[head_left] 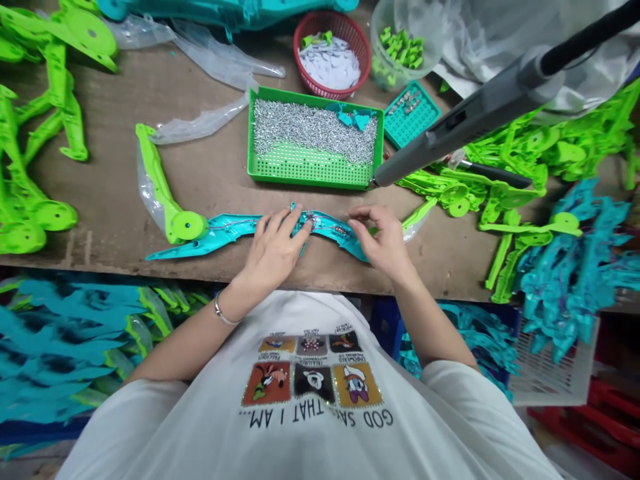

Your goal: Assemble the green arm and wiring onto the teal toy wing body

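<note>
A long curved blue plastic shell (230, 230) lies across the table near its front edge, with thin wires and small parts inside its middle. My left hand (277, 243) rests over the shell's middle, fingers spread and pressing on it. At the shell's right part is my right hand (383, 240), its thumb and fingertips curled close together; what they hold, if anything, is too small to make out. A green arm piece with a round disc (187, 225) and a clear part touches the shell's left side. Another green piece (420, 212) lies just right of my right hand.
A green tray of screws (315, 177) sits behind the shell. Beyond it are a red basket (367, 50), a clear tub (420, 73) and a small teal tray (430, 110). A grey tool (450, 120) hangs from the right. Green parts (63, 80) and blue shells (565, 267) are piled at the sides.
</note>
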